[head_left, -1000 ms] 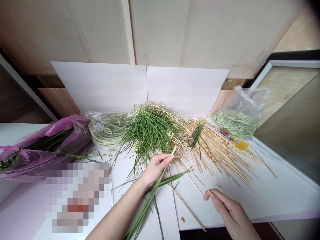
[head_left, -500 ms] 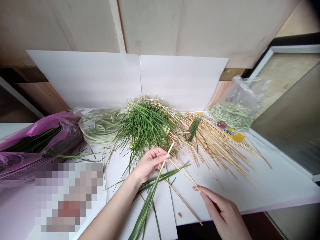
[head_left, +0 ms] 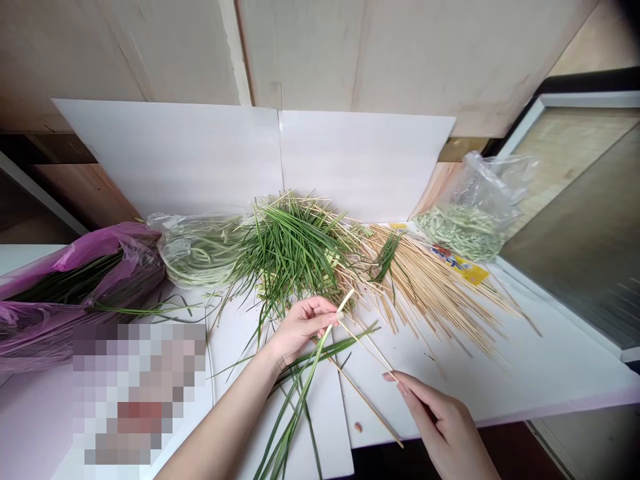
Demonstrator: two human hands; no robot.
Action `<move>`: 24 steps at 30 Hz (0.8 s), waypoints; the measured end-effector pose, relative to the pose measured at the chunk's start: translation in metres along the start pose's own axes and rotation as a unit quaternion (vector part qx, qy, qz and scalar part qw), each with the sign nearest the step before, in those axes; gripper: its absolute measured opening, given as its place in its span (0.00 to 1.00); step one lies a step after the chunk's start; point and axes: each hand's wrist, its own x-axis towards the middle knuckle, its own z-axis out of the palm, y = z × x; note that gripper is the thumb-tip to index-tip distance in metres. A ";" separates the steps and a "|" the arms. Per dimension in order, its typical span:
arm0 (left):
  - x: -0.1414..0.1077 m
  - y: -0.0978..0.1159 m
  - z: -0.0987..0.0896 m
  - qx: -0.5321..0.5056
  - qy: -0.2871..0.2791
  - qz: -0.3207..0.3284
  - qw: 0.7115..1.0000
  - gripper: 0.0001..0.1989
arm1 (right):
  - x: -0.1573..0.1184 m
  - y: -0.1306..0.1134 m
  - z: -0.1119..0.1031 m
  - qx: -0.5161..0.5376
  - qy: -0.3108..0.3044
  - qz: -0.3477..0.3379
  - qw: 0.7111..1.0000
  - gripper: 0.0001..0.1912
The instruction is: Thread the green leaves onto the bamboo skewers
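Observation:
My left hand (head_left: 306, 328) pinches Chinese chives (head_left: 311, 380) near their pale stem end, which sticks up past the fingertips. The long green leaves hang down toward the front edge. My right hand (head_left: 443, 417) is closed around a thin bamboo skewer (head_left: 373, 347), held between thumb and fingers. The skewer slants up to the chives at my left fingertips; whether its tip is inside the stem is hidden. Just beyond my left hand rises a heap of chives on skewers (head_left: 295, 247). Loose chive leaves (head_left: 345, 343) lie beneath my hands.
Many bare skewers (head_left: 435, 293) fan out at the right. A clear bag of pale green strips (head_left: 465, 230) stands behind them. To the left are another clear bag (head_left: 200, 250) and a pink bag of chives (head_left: 100, 267). A single skewer (head_left: 373, 407) lies near the table's front edge.
The pale stem end has moved slightly up and to the right at my left fingertips, and the hanging leaves have shifted a little. My right hand has barely moved left.

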 end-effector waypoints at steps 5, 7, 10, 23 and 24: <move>0.000 0.000 0.000 -0.005 0.006 0.002 1.000 0.15 | 0.002 -0.001 0.002 0.022 0.000 0.017 1.000 0.17; 0.000 0.001 0.000 -0.010 0.012 0.006 1.000 0.14 | 0.002 -0.003 0.002 0.050 0.038 0.023 0.998 0.16; 0.000 0.004 0.002 -0.013 0.021 0.016 1.000 0.13 | 0.002 -0.006 -0.001 0.140 0.156 0.025 0.977 0.18; -0.001 0.005 0.002 0.000 0.015 0.016 1.000 0.14 | -0.016 -0.010 -0.003 0.356 0.092 -0.009 0.930 0.11; -0.001 0.005 0.002 -0.001 0.014 0.016 1.000 0.14 | -0.015 -0.009 -0.002 0.350 0.083 -0.017 0.933 0.11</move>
